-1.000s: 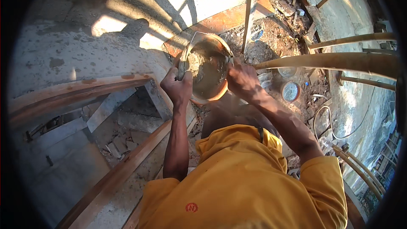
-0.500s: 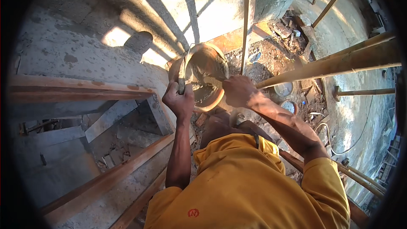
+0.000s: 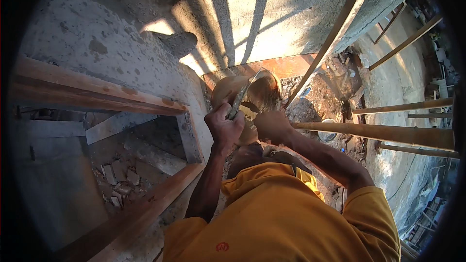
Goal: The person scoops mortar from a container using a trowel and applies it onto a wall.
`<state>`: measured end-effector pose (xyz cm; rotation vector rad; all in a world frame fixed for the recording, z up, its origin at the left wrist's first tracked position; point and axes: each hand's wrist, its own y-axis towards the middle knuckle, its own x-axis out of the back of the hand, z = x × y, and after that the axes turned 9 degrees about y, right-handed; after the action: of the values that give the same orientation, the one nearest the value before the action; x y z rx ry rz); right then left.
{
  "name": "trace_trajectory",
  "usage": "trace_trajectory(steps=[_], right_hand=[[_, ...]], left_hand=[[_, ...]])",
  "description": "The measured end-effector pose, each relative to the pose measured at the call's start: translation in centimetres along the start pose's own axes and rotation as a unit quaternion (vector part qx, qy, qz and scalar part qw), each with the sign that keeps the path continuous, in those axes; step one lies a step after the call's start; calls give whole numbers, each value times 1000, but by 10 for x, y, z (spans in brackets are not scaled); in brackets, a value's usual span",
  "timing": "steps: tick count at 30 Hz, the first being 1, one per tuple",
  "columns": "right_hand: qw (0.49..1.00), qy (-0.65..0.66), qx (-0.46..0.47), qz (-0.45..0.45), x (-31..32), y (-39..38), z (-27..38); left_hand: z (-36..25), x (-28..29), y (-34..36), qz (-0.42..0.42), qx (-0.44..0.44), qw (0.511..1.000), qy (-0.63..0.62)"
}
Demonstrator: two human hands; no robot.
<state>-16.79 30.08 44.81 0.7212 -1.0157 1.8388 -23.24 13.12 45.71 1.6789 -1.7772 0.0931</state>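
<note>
My left hand (image 3: 224,123) is closed around a thin, flat tool smeared with mortar (image 3: 240,98), seen nearly edge-on and slanting up to the right. Behind and below it is a round clay-coloured basin (image 3: 277,83) with wet grey mortar (image 3: 264,92) inside. Beside the basin's near side, my right hand (image 3: 273,126) is curled into a fist. Whatever it holds is hidden by the fingers; a pale, mortar-coated surface (image 3: 248,113) shows just to its left, between the two hands.
A wooden window frame (image 3: 102,90) is set in the grey plastered wall (image 3: 111,43) at left. A wooden post (image 3: 335,34) and several bamboo poles (image 3: 383,132) cross the right side. Rubble (image 3: 340,82) and a round pail (image 3: 328,128) lie beneath; broken pieces (image 3: 119,177) show through the frame.
The view has shifted, so the wall and basin appear farther right. The flat tool now tilts rightward across the basin, and my hands are closer together.
</note>
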Motion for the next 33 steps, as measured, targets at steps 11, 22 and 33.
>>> trace_trajectory(steps=[11,22,33], right_hand=[[876,474,85,22,-93,63,-80],[934,348,67,-32,61,134,-119],[992,69,4,106,76,254,-118]], left_hand=[[52,20,-21,-177,144,971,-65],[106,28,-104,-296,454,839,44],[63,8,-209,-345,579,707,214]])
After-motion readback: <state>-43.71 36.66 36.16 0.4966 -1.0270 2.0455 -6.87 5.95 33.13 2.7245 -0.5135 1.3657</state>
